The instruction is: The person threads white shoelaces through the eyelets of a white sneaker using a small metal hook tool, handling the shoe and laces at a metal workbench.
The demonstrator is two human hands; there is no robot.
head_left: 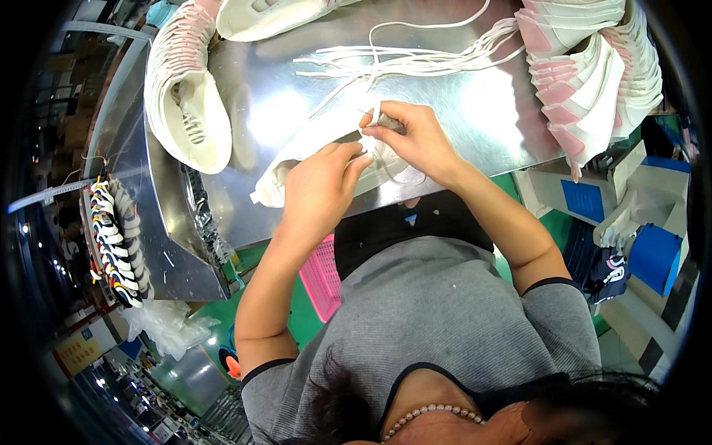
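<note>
A white shoe upper (274, 185) lies near the table's front edge, partly hidden by my hands. My left hand (320, 185) is closed over it, thumb and fingers pinched at the lacing area beside a white shoelace (376, 111). Close by, my right hand (415, 141) is closed around a short tool with a brownish-grey handle (391, 124), and a thin point seems to stick out past the fingertips. The lace passes up by the right fingertips; a loop of it hangs below. Just what the left fingertips pinch is hidden.
Loose white laces (445, 59) spread across the far side of the metal table (475, 144). Nested white-and-pink uppers stand at left (189, 111) and right (586, 89); another upper (271, 18) lies at the back. Below the table is a pink basket (320, 282).
</note>
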